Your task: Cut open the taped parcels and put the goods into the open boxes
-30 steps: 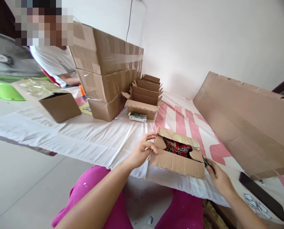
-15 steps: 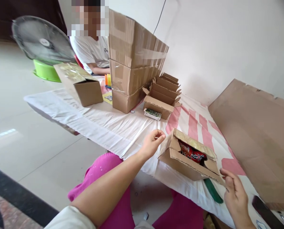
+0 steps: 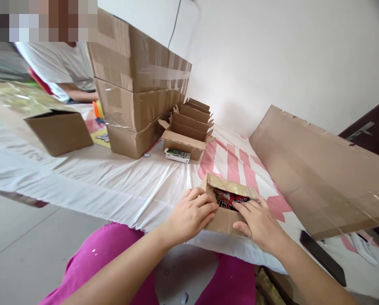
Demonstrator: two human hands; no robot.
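Observation:
A small cardboard box [image 3: 226,221] stands on the table's near edge, its top partly open. Red printed packaging [image 3: 228,197] with black and white lettering shows inside. My left hand [image 3: 194,213] lies over the box's left end, fingers curled on its edge and flap. On the right end rests my right hand [image 3: 256,218], its fingers stretched over the opening and the thumb apart along the front side. Under the right hand, the box's right flap is mostly hidden.
Large taped cartons [image 3: 151,72] are stacked behind, beside a row of open boxes [image 3: 189,127] and a small printed carton [image 3: 177,155]. Another box [image 3: 60,131] stands left, near a seated person [image 3: 59,67]. A cardboard sheet [image 3: 323,173] and a dark phone [image 3: 323,258] are at right.
Both hands have come onto the box from beside it, and its front flap is folded down. The view has turned right. The green object near the box no longer shows.

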